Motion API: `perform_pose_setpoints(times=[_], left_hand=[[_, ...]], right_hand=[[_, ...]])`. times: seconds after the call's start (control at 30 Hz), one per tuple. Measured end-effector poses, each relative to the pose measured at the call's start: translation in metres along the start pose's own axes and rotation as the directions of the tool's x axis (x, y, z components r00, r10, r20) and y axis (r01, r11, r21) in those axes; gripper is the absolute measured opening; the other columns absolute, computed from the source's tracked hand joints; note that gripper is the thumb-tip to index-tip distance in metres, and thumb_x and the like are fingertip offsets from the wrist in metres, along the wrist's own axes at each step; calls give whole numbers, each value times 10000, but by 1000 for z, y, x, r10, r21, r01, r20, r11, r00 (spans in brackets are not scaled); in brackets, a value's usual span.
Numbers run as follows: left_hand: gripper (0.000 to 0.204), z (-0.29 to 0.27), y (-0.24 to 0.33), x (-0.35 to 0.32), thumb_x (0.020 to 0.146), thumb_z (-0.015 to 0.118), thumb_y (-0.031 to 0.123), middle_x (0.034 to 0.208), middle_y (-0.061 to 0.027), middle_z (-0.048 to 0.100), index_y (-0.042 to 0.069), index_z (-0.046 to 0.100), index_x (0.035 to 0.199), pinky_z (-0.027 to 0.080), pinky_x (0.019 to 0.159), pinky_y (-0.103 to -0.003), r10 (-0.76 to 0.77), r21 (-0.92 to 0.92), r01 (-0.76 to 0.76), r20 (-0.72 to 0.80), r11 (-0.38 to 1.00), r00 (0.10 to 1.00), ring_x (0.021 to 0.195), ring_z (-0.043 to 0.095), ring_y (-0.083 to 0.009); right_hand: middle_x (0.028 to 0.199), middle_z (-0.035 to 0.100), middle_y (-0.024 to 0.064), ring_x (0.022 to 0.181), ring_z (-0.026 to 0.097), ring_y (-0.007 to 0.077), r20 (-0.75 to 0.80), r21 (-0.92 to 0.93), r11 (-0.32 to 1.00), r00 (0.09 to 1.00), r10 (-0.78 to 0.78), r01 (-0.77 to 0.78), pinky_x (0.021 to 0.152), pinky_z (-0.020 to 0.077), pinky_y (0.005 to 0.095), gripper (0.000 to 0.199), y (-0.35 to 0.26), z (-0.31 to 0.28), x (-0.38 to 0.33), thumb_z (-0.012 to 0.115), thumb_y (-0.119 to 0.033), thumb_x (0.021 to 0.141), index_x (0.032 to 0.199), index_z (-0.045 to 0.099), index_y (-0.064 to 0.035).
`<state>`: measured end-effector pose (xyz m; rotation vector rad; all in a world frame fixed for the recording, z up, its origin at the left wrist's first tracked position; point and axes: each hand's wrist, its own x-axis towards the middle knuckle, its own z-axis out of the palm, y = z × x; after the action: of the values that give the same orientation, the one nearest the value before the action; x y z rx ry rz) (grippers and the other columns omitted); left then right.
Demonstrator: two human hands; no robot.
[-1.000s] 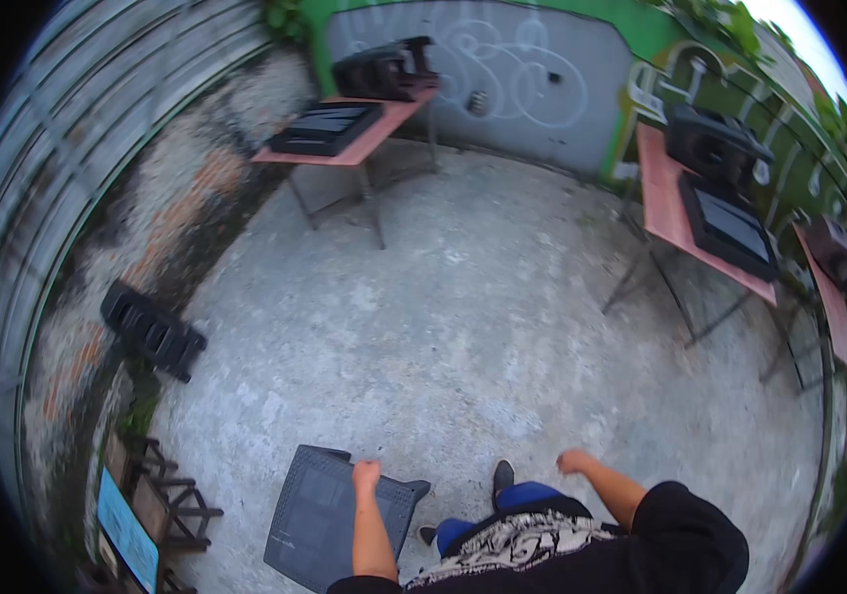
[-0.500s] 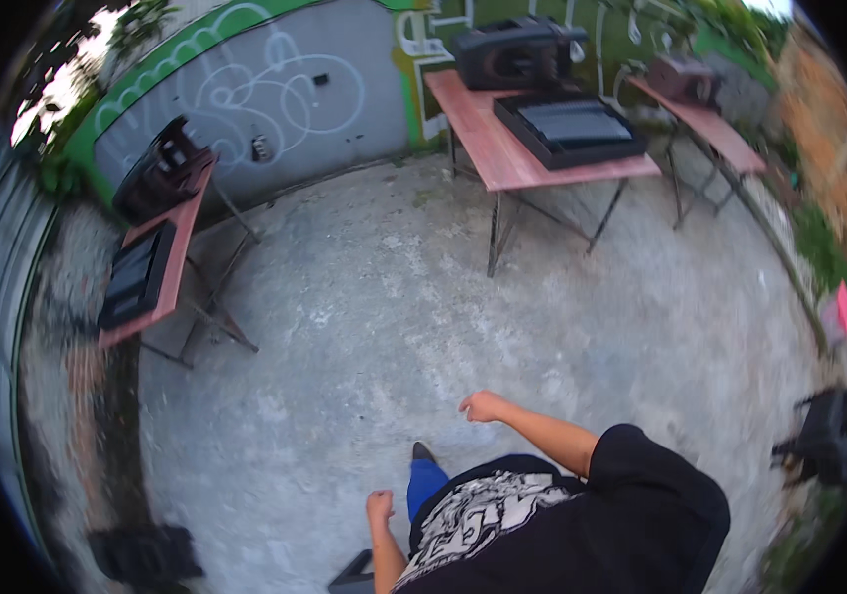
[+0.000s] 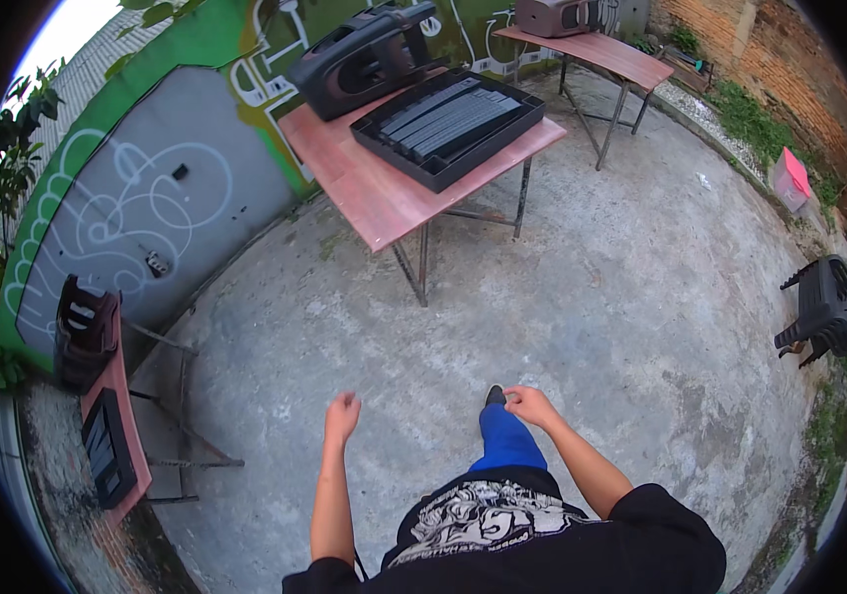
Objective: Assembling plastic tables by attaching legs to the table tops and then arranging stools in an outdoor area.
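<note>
Above the concrete floor (image 3: 344, 327), my left hand (image 3: 342, 418) hangs in the air with loosely bent fingers and nothing in it. My right hand (image 3: 532, 406) is beside my blue trouser leg (image 3: 510, 436), also empty, its thumb and fingers slightly apart. Neither hand touches a table. Nearest ahead stands a reddish wooden table (image 3: 384, 208) on metal legs. It bears a shallow black tray (image 3: 433, 178) with several grey strips inside, and behind that a dark moulded plastic case (image 3: 364, 64).
At left, another table (image 3: 118, 381) carries a dark plastic piece (image 3: 87, 332) and a black tray (image 3: 106, 445). A third table (image 3: 592, 54) with a brown case (image 3: 547, 18) stands far right. Stacked black chairs (image 3: 829, 307) and a pink box (image 3: 792, 178) line the right edge.
The view has turned right and come closer to the middle table. My left hand has swung up and forward; my right hand has come back near my leg. Both remain empty.
</note>
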<state>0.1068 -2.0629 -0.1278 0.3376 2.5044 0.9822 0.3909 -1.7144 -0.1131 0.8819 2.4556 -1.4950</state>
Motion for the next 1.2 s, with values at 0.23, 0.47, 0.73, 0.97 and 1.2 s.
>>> perform_pose_setpoints(times=[0.23,0.47,0.73,0.97,1.2], left_hand=[[316,48,262,130,866,600,173,1037,-218,682,-6,627,1125,529,844,-374,238,-111,-242,-54,964,970,977,676,-305],[278,70,403,275,865,586,123,974,-199,693,-16,626,1102,531,790,-372,404,-133,-448,-263,884,876,917,684,-299],[370,109,483,456,815,633,100,1139,-214,563,-24,547,1153,447,932,-422,580,123,-570,-274,813,768,1083,542,-388],[613,137,516,518,708,736,121,1191,-199,507,-25,465,1239,441,915,-465,462,439,-370,-119,819,879,1114,474,-384],[554,124,540,525,565,749,76,1040,-140,520,27,548,1079,429,858,-439,380,523,-255,-146,814,913,987,522,-346]], right_hand=[[821,699,98,769,672,206,-152,30,996,985,-81,87,716,521,333,340,-52,-158,120,690,-181,795,1112,655,-63],[875,694,102,818,670,212,-293,14,937,898,-329,348,760,522,346,357,-151,-290,297,686,-166,805,1142,630,-64],[1234,517,150,1131,533,335,-256,-422,737,710,-656,528,924,472,414,566,-225,-364,536,672,-74,757,1289,479,-69],[1338,455,104,1255,412,287,49,-712,512,761,-647,481,941,415,463,605,-217,-392,645,645,-21,732,1311,488,-93],[1191,497,74,1173,464,241,262,-721,318,668,-697,615,967,340,522,535,-213,-414,686,677,-102,738,1247,513,-107]])
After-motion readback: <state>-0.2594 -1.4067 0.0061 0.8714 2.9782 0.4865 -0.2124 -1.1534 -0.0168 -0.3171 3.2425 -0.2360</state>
